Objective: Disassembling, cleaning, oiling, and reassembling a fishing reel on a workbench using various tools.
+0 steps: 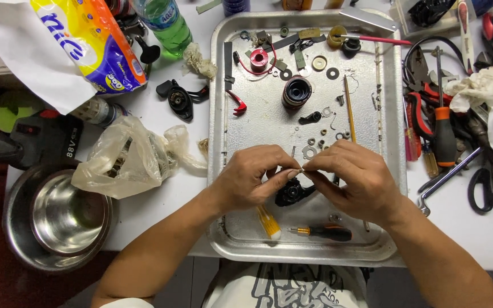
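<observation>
Over the near half of a metal tray (392, 142), my left hand (252, 179) and my right hand (355, 179) meet fingertip to fingertip. Between them they pinch a tiny metal part (301, 169), too small to identify. Just beneath the fingers lies a black reel body (292, 194). A small orange-and-black screwdriver (322, 232) and a yellow tube (269, 222) rest on the tray near my wrists. Further up the tray are a dark spool (296, 91), washers, small screws and a thin wooden stick (349, 108).
Left of the tray lie a crumpled plastic bag (126, 159), nested steel bowls (58, 219), a black side plate (179, 98), a green bottle (164, 23) and a tissue pack (87, 40). On the right are screwdrivers (444, 128), pliers, scissors (492, 182) and white rags (486, 91).
</observation>
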